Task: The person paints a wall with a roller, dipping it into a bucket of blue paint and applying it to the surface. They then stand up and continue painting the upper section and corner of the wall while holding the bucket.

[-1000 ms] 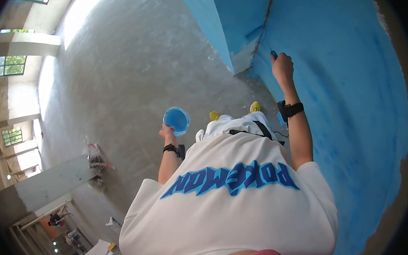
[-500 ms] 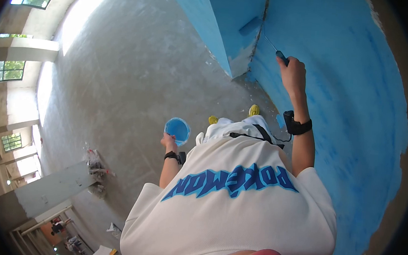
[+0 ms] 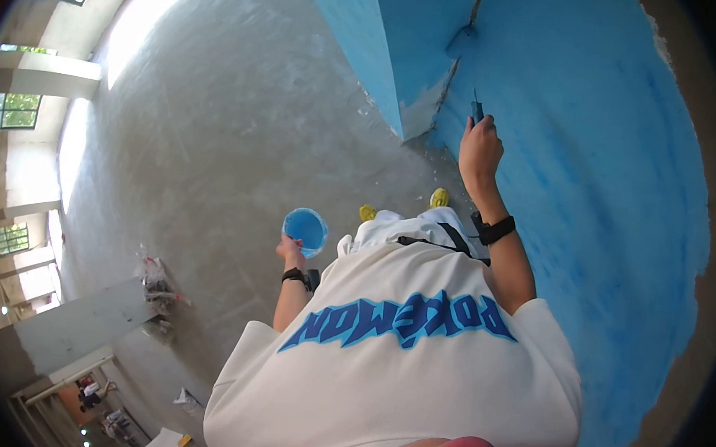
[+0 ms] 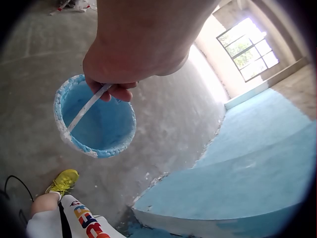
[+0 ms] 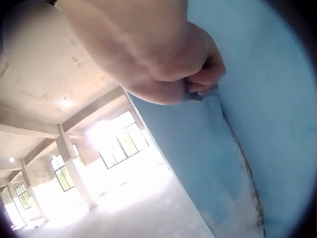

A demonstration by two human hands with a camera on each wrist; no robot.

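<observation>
Our right hand (image 3: 479,153) has a closed grip on the roller handle (image 3: 476,111), the roller head (image 3: 461,40) up in the corner of the blue wall (image 3: 597,175). Away from that wall, our left hand (image 4: 131,47) hooks the paint bucket (image 4: 94,116) by its thin handle (image 4: 89,106). If it tilts, paint may spill onto the floor (image 3: 240,122); an unsteady stroke could miss the corner seam.

The white short-sleeved T-shirt (image 3: 414,371) carries "POKEMON" in large blue jagged lettering across the chest, upside down in the head view. No other legible text, number or sign.
</observation>
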